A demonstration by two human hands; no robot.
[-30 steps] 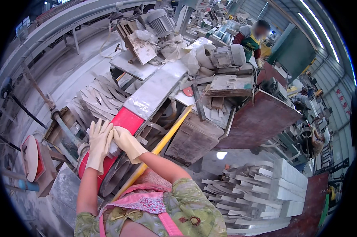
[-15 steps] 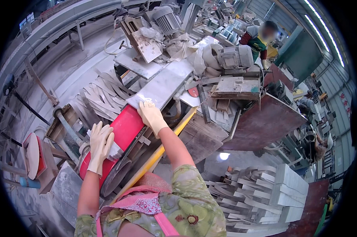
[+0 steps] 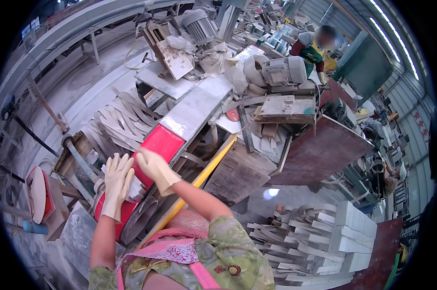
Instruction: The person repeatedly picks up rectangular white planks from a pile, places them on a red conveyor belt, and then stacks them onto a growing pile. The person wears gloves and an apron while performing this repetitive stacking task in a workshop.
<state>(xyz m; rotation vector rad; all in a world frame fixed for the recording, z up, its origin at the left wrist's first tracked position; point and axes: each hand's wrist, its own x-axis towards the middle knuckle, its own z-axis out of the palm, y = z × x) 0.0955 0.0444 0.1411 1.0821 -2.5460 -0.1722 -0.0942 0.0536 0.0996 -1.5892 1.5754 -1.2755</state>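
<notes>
My left hand (image 3: 116, 182), in a cream rubber glove, lies with its fingers stretched out beside a small stack of thin pale strips (image 3: 136, 189). The stack rests on a red belt-like surface (image 3: 163, 143) that slopes down toward me. Just right of the left hand, above the red surface, is my right hand (image 3: 155, 169) in a matching glove. Its fingers point left and are blurred, so their grip cannot be made out. Beyond the red part a wet, shiny grey surface (image 3: 197, 104) runs on.
Curved pale strips (image 3: 119, 121) lie heaped left of the belt. A yellow bar (image 3: 199, 180) runs along its right side. Motors (image 3: 284, 70) and boards stand farther off. At lower right are stacked slabs (image 3: 351, 232) and strips. A co-worker (image 3: 311, 53) stands at the far right.
My right hand has drawn back from the upper end of the red surface, down and left toward my left hand. The left hand has stayed nearly in place.
</notes>
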